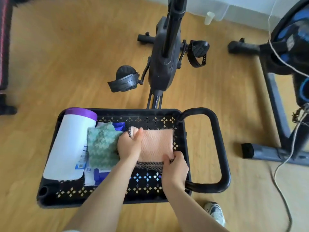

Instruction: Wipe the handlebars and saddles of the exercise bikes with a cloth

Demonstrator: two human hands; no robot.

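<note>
A folded pink cloth with a dark mesh border lies in the right half of a black perforated cart tray. My left hand grips the cloth's left edge, thumb on top. My right hand pinches its near edge at the mesh border. A green cloth lies just left of the pink one. A dark exercise bike stands beyond the tray, with its pedals visible; its saddle and handlebars are out of frame. A second bike with blue parts stands at the right.
A white canister with a purple lid and blue packets fill the tray's left side. The cart's looped handle juts right. White cables trail on the wooden floor near the second bike. A cup stands by the wall. My shoe shows below.
</note>
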